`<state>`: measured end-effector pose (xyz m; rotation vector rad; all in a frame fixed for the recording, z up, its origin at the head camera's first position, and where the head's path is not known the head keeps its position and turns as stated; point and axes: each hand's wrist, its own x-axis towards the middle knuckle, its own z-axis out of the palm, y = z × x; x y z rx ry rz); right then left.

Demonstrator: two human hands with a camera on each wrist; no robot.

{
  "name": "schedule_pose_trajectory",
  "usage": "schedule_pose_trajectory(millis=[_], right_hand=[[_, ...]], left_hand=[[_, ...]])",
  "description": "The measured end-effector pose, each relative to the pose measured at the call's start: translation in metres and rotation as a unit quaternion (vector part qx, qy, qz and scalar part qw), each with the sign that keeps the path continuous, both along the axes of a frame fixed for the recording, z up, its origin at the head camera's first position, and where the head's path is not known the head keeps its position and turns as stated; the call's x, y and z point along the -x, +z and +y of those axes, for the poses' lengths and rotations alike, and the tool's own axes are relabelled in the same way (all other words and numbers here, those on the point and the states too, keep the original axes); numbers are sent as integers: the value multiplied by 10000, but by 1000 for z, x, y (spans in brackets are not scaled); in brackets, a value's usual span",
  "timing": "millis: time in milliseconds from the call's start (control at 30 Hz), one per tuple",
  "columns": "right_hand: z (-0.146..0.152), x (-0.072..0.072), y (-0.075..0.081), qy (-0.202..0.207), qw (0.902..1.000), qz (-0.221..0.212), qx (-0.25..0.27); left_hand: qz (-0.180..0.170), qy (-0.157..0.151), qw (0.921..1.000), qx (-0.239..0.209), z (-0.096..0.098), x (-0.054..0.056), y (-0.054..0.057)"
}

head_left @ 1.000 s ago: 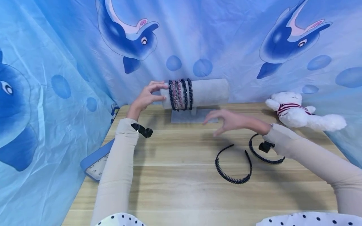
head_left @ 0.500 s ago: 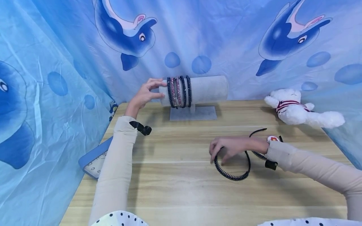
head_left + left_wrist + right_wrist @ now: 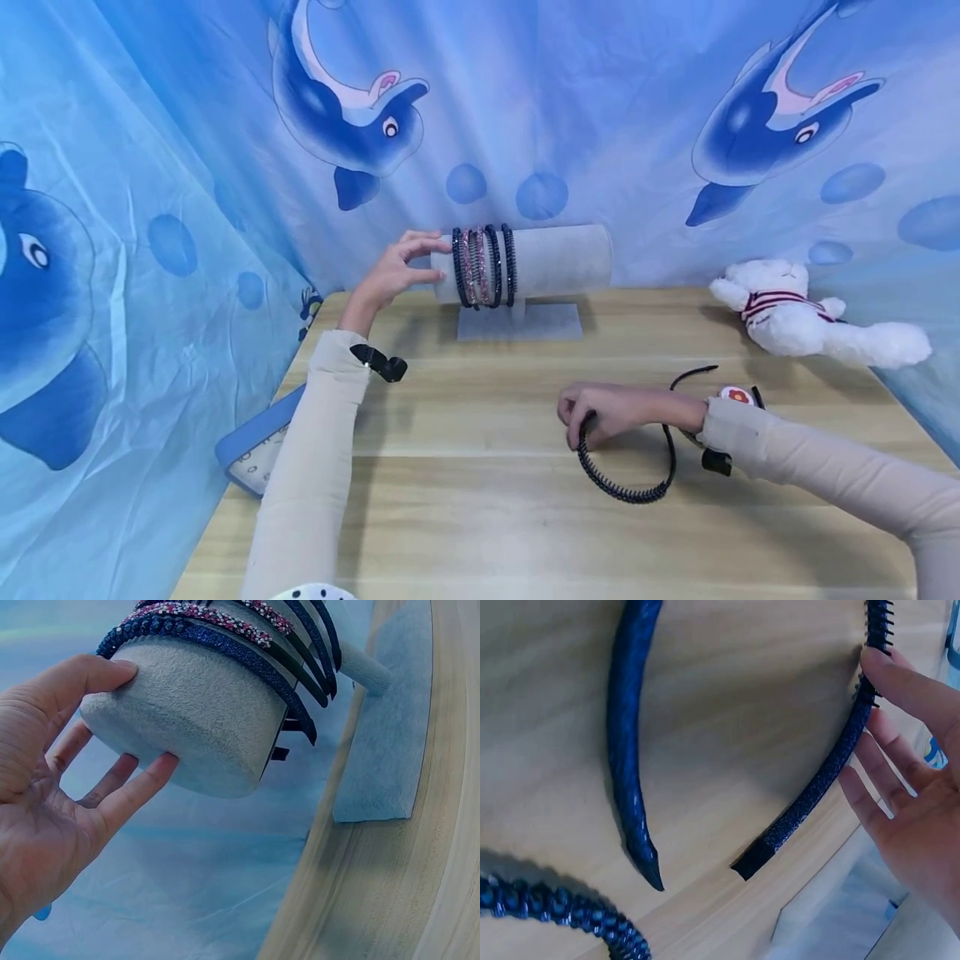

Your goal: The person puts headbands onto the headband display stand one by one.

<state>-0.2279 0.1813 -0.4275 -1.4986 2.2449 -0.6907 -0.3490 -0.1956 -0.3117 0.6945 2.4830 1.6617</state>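
Note:
My left hand holds the left end of a grey, fabric-covered display roll, thumb on its upper side and fingertips against the end. Several dark and pink glittery headbands encircle the roll near that hand. Over the right middle of the table, my right hand pinches one arm of a dark toothed headband between thumb and fingers. In the right wrist view, that headband's arm runs down to a blunt tip. A second dark headband lies behind, partly hidden by my right wrist.
The roll's flat grey base stands at the table's back edge. A white plush bear in a striped top lies at the back right. By the left edge, a blue-framed clock is partly behind my sleeve. A dolphin-printed curtain surrounds the table.
My right hand has come down from near the roll's base to the nearer headband and now pinches its arm. The left hand keeps its hold on the roll's end.

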Motion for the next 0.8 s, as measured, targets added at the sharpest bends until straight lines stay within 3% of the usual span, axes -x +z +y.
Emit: schedule_pose_trajectory(millis=[100,300,600,800], right_hand=[[4,3,-7,-324,9994,-113,47],[15,16,-11,-872,9959,223,127],[10,26,-4,-401,9992,-69,41],[6,31,-3,-523,9986,-26,23]], left_hand=[[27,-29,10000,20,3,-7,-3],[63,-82,9999,-97,5,-7,-9],[46,1,10000,-81,1,-2,-2],[-35,14,10000,-88,1,6,-3]])
